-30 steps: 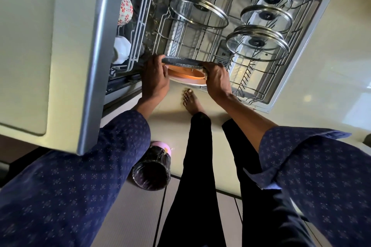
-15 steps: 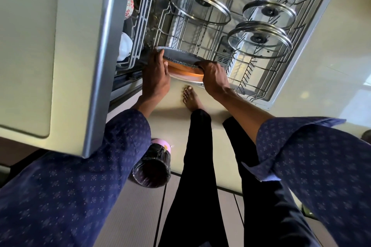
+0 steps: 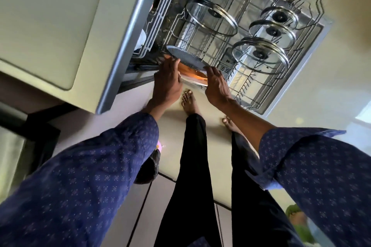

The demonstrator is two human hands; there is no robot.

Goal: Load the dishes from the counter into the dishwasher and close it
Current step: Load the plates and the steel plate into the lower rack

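Observation:
A stack of plates, a grey speckled plate (image 3: 185,57) above an orange one (image 3: 195,75) and a white one, is held at the near edge of the pulled-out lower dishwasher rack (image 3: 249,94). My left hand (image 3: 167,84) grips the stack's left side and my right hand (image 3: 215,84) grips its right side. The stack tilts, its far edge raised over the rack wires. Several glass lids stand in the rack: a large lid (image 3: 210,17) at the back left, and three smaller lids (image 3: 260,54) at the right.
The grey countertop edge (image 3: 124,50) overhangs at the left. A white dish (image 3: 141,40) shows in the upper rack beneath it. My bare feet (image 3: 189,102) stand on the cream floor beside the open dishwasher door (image 3: 297,78). A bin with a black liner (image 3: 149,168) stands under my left sleeve.
Both hands have carried the plate stack a little farther over the rack and tilted it more steeply. The view has swung, showing more of the rack.

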